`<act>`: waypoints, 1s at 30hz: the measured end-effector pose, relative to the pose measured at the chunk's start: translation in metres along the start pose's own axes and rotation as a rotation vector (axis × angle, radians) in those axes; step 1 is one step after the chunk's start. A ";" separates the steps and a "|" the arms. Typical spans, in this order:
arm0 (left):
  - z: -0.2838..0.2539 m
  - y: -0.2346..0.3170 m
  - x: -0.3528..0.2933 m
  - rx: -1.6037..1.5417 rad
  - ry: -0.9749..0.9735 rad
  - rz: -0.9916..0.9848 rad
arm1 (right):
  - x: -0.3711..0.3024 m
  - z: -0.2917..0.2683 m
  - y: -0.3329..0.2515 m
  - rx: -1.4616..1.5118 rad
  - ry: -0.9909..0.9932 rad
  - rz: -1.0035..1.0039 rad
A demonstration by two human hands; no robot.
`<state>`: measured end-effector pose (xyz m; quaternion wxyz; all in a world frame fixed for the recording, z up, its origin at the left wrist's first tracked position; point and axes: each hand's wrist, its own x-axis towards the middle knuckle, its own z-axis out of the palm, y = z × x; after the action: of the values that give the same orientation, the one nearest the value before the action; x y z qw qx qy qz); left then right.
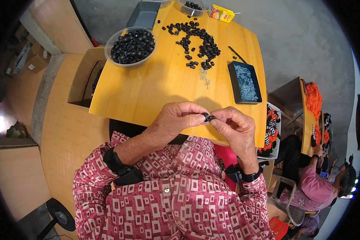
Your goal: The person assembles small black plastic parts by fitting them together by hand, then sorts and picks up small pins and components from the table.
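Just above the near edge of the yellow wooden table (148, 96), my two hands meet at the fingertips. My left hand (173, 120) pinches a small round black plastic part (206, 116) between thumb and forefinger. Against its right side, the thumb and forefinger of my right hand (237, 127) close on a smaller dark piece (212, 118). Whether these two pieces are joined cannot be made out. Beyond my hands lie many loose black plastic parts (208, 50), with a little heap of tiny clear or silvery pieces (204, 77) below them.
A clear bowl (133, 65) heaped with black parts stands at the left. To the right, a black tray (252, 101) holds small bluish-silver pieces, near a thin black stick (237, 55). A grey tray (142, 15) and yellow box (222, 13) sit farther back. Another person (314, 186) sits at right.
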<state>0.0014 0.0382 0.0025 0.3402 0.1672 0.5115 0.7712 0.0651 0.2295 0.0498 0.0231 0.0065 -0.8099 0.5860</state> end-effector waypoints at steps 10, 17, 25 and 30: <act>0.000 -0.005 0.000 -0.083 -0.028 -0.018 | 0.006 -0.007 -0.014 -0.199 -0.034 -0.220; 0.000 -0.001 -0.001 -0.019 -0.023 -0.015 | 0.009 -0.005 -0.023 -0.293 -0.086 -0.291; -0.002 0.001 -0.002 0.051 -0.025 -0.021 | 0.009 -0.002 -0.020 -0.319 -0.099 -0.296; -0.001 -0.004 -0.002 0.040 -0.042 -0.013 | 0.006 0.001 -0.014 -0.331 -0.085 -0.325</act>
<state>0.0034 0.0370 -0.0017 0.3524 0.1868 0.5205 0.7550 0.0595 0.2245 0.0636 0.0837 0.1576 -0.8836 0.4328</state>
